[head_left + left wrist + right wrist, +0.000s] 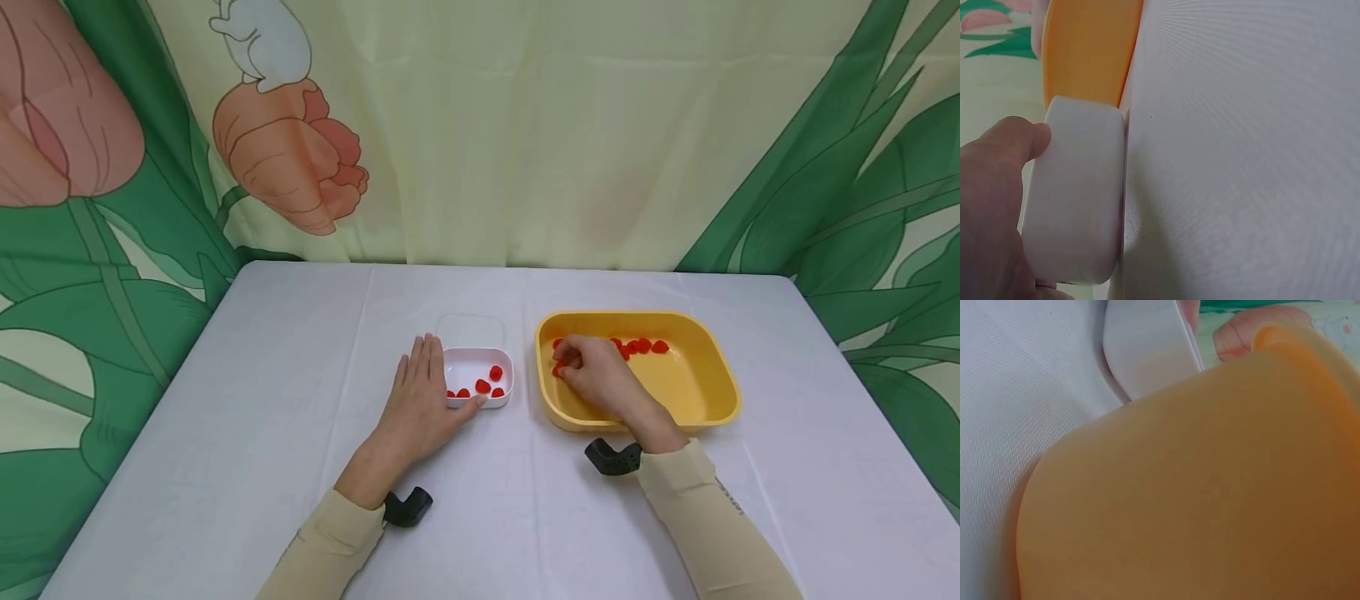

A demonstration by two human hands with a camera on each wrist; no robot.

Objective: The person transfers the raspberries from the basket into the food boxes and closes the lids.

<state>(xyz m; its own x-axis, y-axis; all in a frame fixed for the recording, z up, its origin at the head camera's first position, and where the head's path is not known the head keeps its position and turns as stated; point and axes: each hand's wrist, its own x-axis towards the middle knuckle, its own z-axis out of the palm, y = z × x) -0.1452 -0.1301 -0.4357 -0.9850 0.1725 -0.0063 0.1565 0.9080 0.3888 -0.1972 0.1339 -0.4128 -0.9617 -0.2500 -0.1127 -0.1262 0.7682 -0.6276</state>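
A small white box with a clear lid folded back holds several red, raspberry-like pieces. Along its left side lies my left hand, fingers straight, with the thumb at the near rim. In the left wrist view the thumb touches the rim of the box. My right hand reaches into the yellow basin, finger and thumb together at a red piece near the left wall. The right wrist view shows mainly the basin's outer wall, with the hand hidden.
More red pieces lie along the far part of the basin, partly behind the right hand. Box and basin stand side by side on a white cloth-covered table. A printed curtain hangs behind the table.
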